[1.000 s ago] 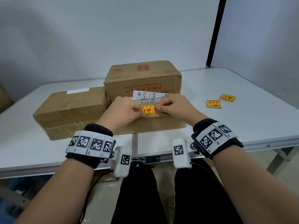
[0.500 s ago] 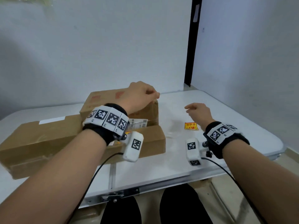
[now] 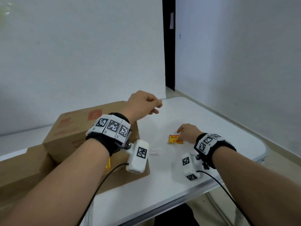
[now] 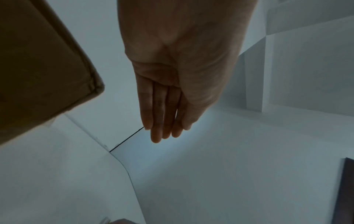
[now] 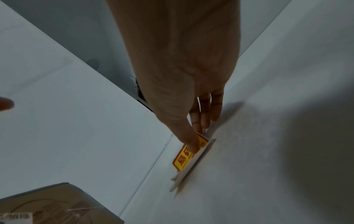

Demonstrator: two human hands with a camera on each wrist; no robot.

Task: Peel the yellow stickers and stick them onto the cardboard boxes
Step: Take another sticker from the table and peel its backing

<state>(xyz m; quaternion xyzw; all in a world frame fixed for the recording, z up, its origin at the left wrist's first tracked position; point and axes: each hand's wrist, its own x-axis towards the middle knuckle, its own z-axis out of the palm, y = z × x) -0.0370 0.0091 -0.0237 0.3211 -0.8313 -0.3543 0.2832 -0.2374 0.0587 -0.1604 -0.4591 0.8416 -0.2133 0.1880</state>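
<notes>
White bench with two cardboard boxes at left, touching; yellow sticker on taller box's near face, mostly hidden behind left wrist. Left hand raised over box's far right corner: looks loosely curled in head view, fingers straight and pressed together in wrist view, holding nothing. Right hand down on bench, pinching second sticker; only wrist view shows sticker's edge tilted up off bench, long axis running away from fingers.

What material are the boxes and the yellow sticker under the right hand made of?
Boxes: brown matte cardboard, judging by creased edges and folded flaps. Yellow sticker: seemingly glossy printed paper or film on a thin pale backing sheet; exact material unclear.
</notes>
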